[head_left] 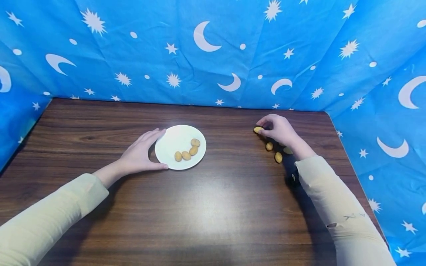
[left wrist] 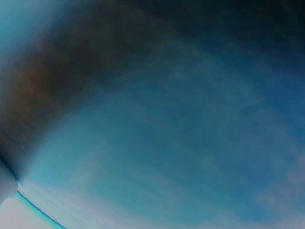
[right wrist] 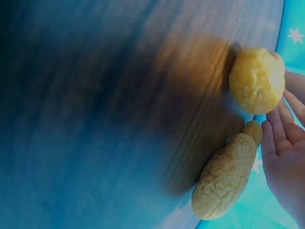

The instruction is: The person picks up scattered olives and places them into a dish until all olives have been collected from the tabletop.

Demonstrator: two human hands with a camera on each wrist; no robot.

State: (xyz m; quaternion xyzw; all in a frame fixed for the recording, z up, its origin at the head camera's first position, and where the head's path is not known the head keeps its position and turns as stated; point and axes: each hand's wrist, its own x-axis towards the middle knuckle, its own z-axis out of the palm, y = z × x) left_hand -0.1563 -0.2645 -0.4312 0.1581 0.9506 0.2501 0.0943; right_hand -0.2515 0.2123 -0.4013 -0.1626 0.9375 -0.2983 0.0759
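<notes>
A white plate [head_left: 168, 142] holds several small, tan potatoes [head_left: 186, 155] in a curved row near its right side. My left hand [head_left: 139, 153] spreads around the plate's left edge, with straight fingers at the far rim and the thumb at the near rim. Farther right, my right hand [head_left: 279, 130] pinches a yellowish potato [head_left: 257, 129] between thumb and fingers, close over the table. Three loose potatoes lie beneath that wrist, one [head_left: 278, 157] nearest the front. In the right wrist view, a yellow wrinkled potato [right wrist: 257, 81] and a longer one [right wrist: 224, 176] appear large beside the hand.
The dark wood-grain table [head_left: 199, 207] ends at a blue cloth [head_left: 213, 55] with white moons and stars, which hangs behind and at both sides. A dark wrist device [head_left: 293, 178] sits under the right sleeve. The left wrist view is mostly blurred.
</notes>
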